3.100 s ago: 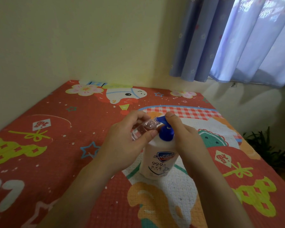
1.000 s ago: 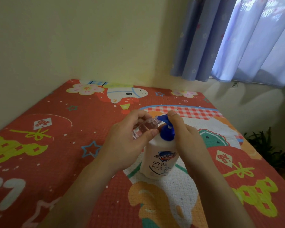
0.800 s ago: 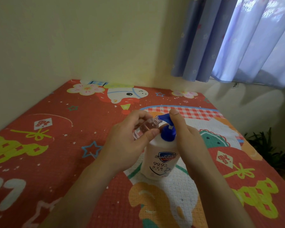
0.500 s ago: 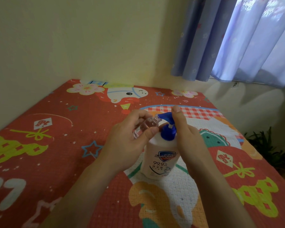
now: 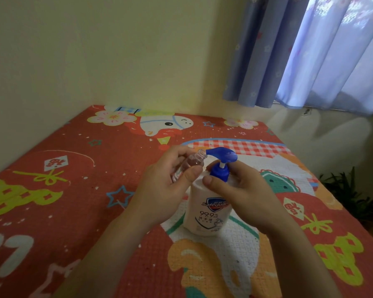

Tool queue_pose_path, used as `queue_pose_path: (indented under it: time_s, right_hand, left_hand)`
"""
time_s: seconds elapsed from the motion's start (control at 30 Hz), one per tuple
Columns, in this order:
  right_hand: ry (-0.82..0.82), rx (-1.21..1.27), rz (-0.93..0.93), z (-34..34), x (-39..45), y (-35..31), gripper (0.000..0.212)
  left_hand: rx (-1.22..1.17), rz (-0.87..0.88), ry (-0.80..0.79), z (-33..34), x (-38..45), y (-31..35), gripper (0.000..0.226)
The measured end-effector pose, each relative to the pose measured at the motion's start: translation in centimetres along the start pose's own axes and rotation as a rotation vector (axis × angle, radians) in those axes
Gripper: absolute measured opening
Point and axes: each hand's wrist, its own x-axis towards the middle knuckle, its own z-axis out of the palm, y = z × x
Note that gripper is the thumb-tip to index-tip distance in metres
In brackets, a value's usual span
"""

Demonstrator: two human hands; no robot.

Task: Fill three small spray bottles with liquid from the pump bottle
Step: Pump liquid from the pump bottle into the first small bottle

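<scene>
The pump bottle (image 5: 207, 208) stands upright on the mat (image 5: 58, 190), near its middle. The left hand (image 5: 159, 190) is just left of it, holding a small spray bottle (image 5: 188, 166) tilted, mouth at the pump's spout; the right hand (image 5: 243, 190) rests on the pump bottle's shoulder from the right. A curtain (image 5: 310, 50) hangs behind, to the right.

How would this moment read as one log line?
left hand: holds small spray bottle at nozzle | right hand: grips pump bottle shoulder | pump head: up
</scene>
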Motion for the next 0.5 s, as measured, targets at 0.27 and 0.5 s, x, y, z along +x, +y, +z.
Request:
queue_pose_path:
  time_s: [0.27, 0.5]
  right_hand:
    - [0.072, -0.022, 0.008, -0.5, 0.3, 0.9, 0.017]
    - [0.131, -0.030, 0.006, -1.2, 0.6, 1.4, 0.008]
  left_hand:
    - [-0.026, -0.002, 0.038, 0.1, 0.1, -0.4, 0.028]
    - [-0.036, -0.029, 0.132, -0.1, 0.1, -0.4, 0.033]
